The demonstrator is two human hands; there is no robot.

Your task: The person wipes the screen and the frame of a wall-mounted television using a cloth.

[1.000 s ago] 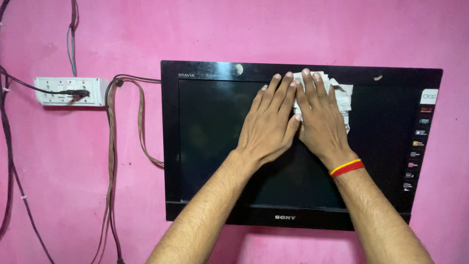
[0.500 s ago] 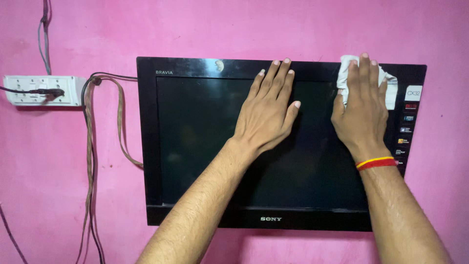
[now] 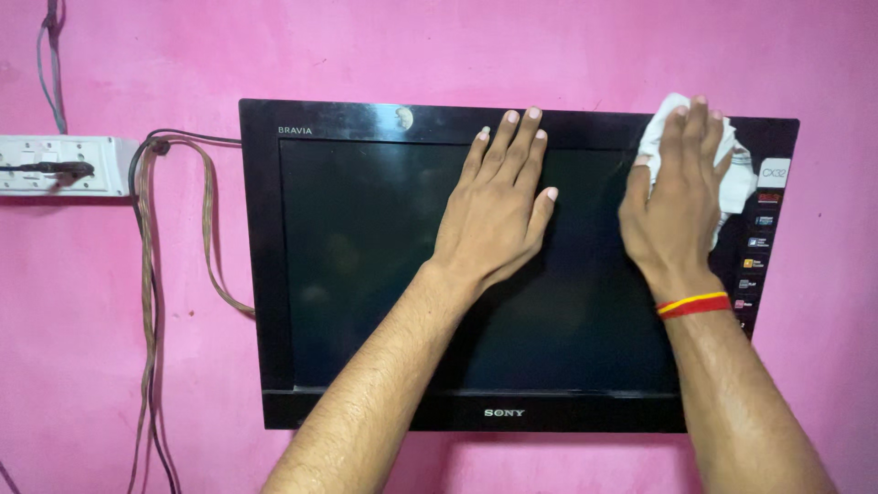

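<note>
A pink wall (image 3: 549, 46) bears a black television (image 3: 366, 274) and white socket board (image 3: 64, 165).

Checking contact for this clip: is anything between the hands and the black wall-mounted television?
Left hand lies flat, bare on the black wall-mounted television. Under the right hand, a crumpled white cloth sits between palm and the screen's upper right corner. Nothing else intervenes.
</note>
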